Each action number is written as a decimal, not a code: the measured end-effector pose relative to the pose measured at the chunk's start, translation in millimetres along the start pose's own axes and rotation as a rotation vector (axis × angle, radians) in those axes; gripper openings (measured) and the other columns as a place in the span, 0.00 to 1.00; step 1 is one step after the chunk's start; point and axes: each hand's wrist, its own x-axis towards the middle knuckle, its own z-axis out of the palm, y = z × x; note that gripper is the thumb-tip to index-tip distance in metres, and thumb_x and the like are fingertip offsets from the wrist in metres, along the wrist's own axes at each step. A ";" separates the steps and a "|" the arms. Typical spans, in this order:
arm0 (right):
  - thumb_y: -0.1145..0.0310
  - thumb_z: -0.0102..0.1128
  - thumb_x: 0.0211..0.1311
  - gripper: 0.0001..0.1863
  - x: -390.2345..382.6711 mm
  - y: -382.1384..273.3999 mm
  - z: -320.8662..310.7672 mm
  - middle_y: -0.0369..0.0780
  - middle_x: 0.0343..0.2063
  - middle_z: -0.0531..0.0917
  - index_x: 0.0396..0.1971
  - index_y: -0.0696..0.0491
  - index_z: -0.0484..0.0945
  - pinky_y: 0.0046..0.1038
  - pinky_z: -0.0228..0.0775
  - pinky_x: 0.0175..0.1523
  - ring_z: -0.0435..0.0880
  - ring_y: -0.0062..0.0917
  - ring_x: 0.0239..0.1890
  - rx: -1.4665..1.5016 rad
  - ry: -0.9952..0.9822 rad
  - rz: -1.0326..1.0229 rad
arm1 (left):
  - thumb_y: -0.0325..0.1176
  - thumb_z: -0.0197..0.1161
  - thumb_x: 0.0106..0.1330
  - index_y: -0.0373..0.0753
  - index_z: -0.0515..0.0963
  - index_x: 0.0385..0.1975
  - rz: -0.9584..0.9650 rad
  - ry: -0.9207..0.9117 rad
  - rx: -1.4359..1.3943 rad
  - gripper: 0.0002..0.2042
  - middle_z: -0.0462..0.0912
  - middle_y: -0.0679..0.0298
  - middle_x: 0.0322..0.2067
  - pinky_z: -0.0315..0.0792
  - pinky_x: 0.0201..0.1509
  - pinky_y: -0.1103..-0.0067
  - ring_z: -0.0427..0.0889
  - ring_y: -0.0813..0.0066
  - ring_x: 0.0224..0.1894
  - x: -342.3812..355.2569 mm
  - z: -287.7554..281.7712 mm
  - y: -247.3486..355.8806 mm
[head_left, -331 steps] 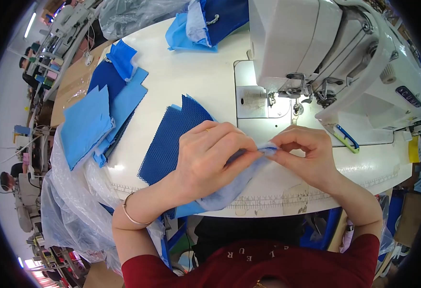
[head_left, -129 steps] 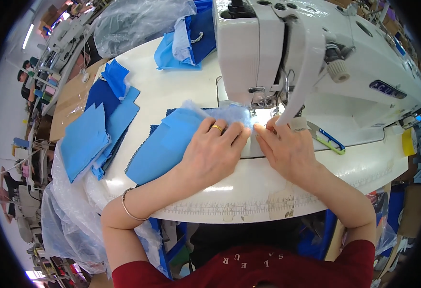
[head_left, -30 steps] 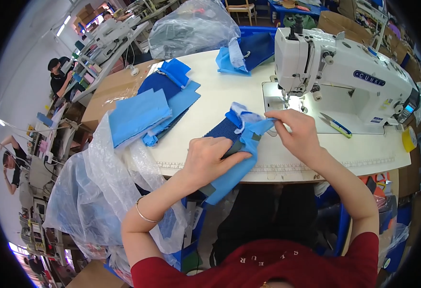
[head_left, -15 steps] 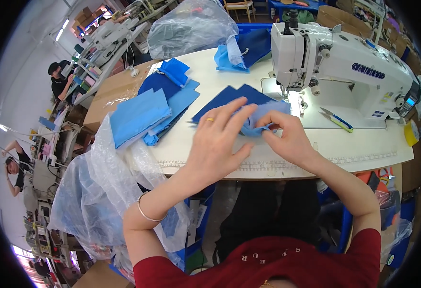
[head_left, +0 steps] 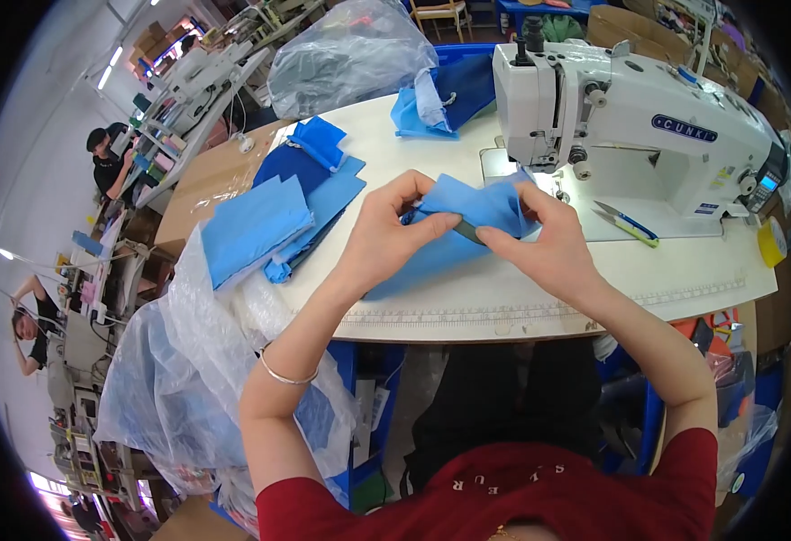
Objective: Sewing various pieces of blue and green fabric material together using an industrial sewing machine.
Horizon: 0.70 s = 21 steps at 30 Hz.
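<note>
My left hand [head_left: 391, 236] and my right hand [head_left: 544, 242] grip a piece of blue fabric [head_left: 472, 203] between thumbs and fingers, with a darker grey-green strip under the thumbs. They hold it over the white table [head_left: 684, 275] in front of the sewing machine [head_left: 535, 117]. Part of the piece hangs toward the lower left; some fingertips are hidden by it. Snips with blue and yellow-green handles [head_left: 630, 225] lie on the machine bed at the right.
Stacked blue cut pieces [head_left: 256, 230] lie at the left, more blue pieces [head_left: 449, 99] at the back. Plastic bags [head_left: 170, 379] drape off the left edge. A yellow tape roll [head_left: 769, 243] is at the right. Two co-workers [head_left: 107, 162], [head_left: 30, 325] are at the far left.
Earlier the fabric was under the presser foot. Since then it has come out and been turned; in the last half second my left hand has closed on it and both thumbs have come together.
</note>
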 end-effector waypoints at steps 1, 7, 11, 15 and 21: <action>0.67 0.65 0.54 0.11 1.1 1.8 -0.2 0.40 0.28 0.79 0.32 0.59 0.77 0.26 0.69 0.36 0.76 0.21 0.29 -0.140 0.008 -0.061 | 0.28 0.70 0.54 0.35 0.76 0.34 0.024 0.067 0.063 0.11 0.82 0.66 0.31 0.69 0.39 0.82 0.75 0.80 0.31 0.1 0.6 6.5; 0.66 0.64 0.58 0.13 7.9 16.4 19.1 0.43 0.24 0.80 0.30 0.62 0.76 0.27 0.69 0.31 0.78 0.22 0.25 -0.077 0.023 0.068 | 0.25 0.67 0.51 0.36 0.76 0.31 0.403 0.409 0.635 0.09 0.78 0.62 0.26 0.75 0.44 0.76 0.76 0.71 0.28 1.3 20.5 32.6; 0.71 0.58 0.63 0.09 5.8 9.1 43.6 0.39 0.24 0.81 0.32 0.63 0.77 0.23 0.74 0.34 0.80 0.19 0.28 0.439 0.070 0.187 | 0.23 0.63 0.44 0.39 0.76 0.28 0.873 0.588 0.996 0.10 0.74 0.62 0.25 0.78 0.51 0.65 0.78 0.67 0.27 4.5 43.2 21.9; 0.73 0.55 0.64 0.09 1.3 16.5 47.2 0.39 0.27 0.82 0.35 0.64 0.78 0.23 0.80 0.39 0.82 0.19 0.31 0.487 0.076 0.232 | 0.26 0.64 0.48 0.38 0.77 0.31 0.892 0.543 1.033 0.09 0.72 0.62 0.25 0.80 0.49 0.67 0.78 0.68 0.26 1.0 32.3 0.9; 0.71 0.55 0.64 0.11 -4.9 25.1 37.3 0.40 0.29 0.83 0.35 0.66 0.79 0.23 0.80 0.38 0.83 0.20 0.32 0.623 0.110 0.414 | 0.19 0.66 0.40 0.36 0.77 0.30 0.959 0.433 0.968 0.14 0.77 0.59 0.27 0.82 0.44 0.68 0.82 0.64 0.30 3.4 44.2 -17.2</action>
